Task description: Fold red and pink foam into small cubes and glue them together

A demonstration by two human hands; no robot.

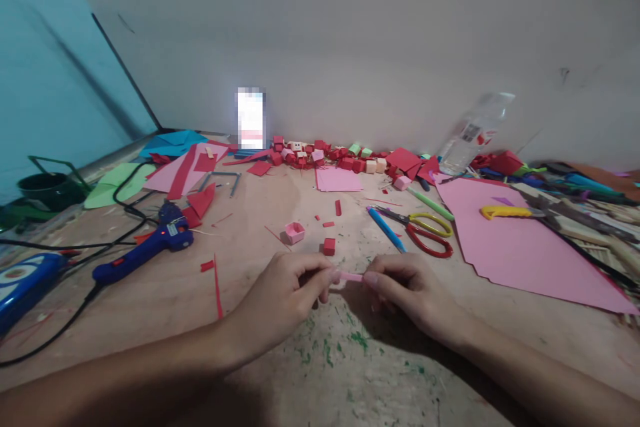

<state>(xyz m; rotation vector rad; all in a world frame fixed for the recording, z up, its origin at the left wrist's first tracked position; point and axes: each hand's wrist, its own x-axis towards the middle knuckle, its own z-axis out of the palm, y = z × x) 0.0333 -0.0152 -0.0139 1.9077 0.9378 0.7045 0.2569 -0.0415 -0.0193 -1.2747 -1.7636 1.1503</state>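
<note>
Head view, hands: our left hand (287,293) and right hand (407,293) pinch a pink paper strip (350,276) between fingertips, one end each.
Strip: held just above the wooden table (280,380).
Nearby: small pink box (295,232), red-handled scissors (425,233).

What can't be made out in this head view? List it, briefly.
All in the head view:
- Pink paper strip: both ends are hidden under the pinching fingertips of the left hand and the right hand.
- Upright bright rectangle: pixelated, so its content is unreadable.
- Plastic bottle: the label print is too small to read.
- Blue case: cut off by the left edge.
</note>
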